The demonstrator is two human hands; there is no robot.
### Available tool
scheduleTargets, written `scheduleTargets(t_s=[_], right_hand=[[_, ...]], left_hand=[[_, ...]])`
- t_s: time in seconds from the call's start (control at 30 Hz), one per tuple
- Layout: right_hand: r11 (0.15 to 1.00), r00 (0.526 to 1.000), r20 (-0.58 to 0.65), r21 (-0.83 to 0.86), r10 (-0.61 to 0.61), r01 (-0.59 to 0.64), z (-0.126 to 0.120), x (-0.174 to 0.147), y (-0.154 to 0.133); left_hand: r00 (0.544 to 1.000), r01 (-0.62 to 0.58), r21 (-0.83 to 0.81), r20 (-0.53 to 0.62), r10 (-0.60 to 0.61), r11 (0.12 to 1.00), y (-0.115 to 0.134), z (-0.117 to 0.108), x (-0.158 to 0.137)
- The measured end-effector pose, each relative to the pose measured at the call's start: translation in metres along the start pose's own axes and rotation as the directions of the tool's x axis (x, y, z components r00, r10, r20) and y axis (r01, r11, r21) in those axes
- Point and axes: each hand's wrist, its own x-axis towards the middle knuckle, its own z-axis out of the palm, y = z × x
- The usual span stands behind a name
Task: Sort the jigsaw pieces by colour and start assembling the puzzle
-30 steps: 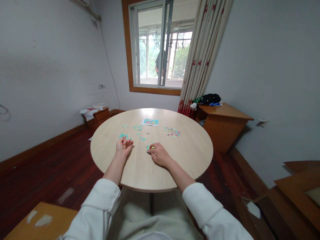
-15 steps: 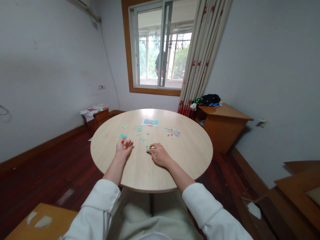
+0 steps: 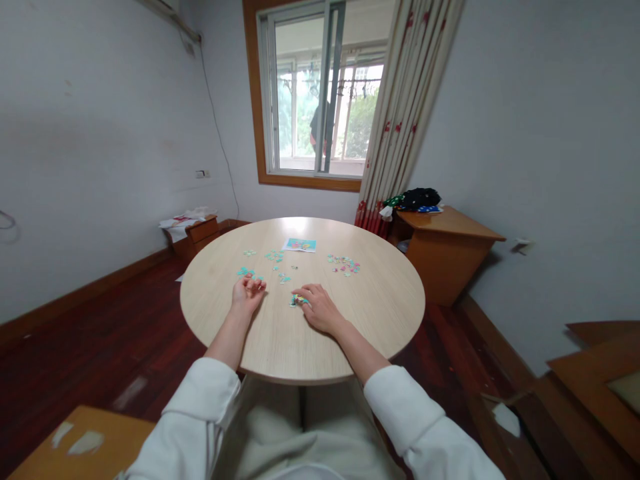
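My right hand [image 3: 323, 310] rests palm down on the round table, thumb and fingers around a small joined cluster of jigsaw puzzle pieces [image 3: 295, 301], which it partly covers. To its left, my left hand [image 3: 247, 292] lies turned palm up with the fingers curled in. Whatever those fingers hold is too small to make out. Just beyond that hand are turquoise puzzle pieces [image 3: 245, 272]. A few more loose pieces [image 3: 284, 279] lie between and beyond the two hands.
The round wooden table [image 3: 320, 353] carries a picture card [image 3: 300, 245] at its far side. A pinkish group of pieces [image 3: 345, 265] lies at the right, greenish pieces [image 3: 274, 255] at centre left. A wooden desk [image 3: 450, 233] with clothes stands behind. A person [image 3: 320, 127] is outside the window.
My right hand's fingers have shifted slightly over the joined cluster, so more of it shows between thumb and fingers. My left hand stays almost where it was.
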Motion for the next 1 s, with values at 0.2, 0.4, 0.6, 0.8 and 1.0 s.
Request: scheduleTargets(t_s=[0.2,0.4,0.6,0.8,1.0], right_hand=[[1.0,1.0,0.007,-0.018,-0.021,0.021,0.0027,-0.0002,0.0011],[0.999,0.999,-0.032,-0.024,-0.04,0.039,0.0013,-0.001,-0.001],[0.999,0.999,0.028,-0.033,0.028,-0.027,-0.001,0.0003,-0.0031],[0.984,0.983,0.086,-0.09,0.16,-0.152,0.0023,0.0041,-0.0017],[0.982,0.98,0.092,-0.074,0.178,-0.171,0.0042,0.0056,-0.0004]], left_hand=[[1.0,-0.023,0.11,0.009,0.022,0.994,-0.0025,0.0003,0.0036],[0.999,-0.043,0.163,0.036,0.038,0.986,-0.0057,0.0012,0.0054],[0.999,-0.039,0.181,0.029,0.035,0.983,-0.0059,0.0004,0.006],[0.999,-0.039,0.18,0.032,0.034,0.983,-0.0056,-0.0016,0.0081],[1.0,-0.027,0.192,0.017,0.025,0.981,-0.006,0.0006,0.0068]])
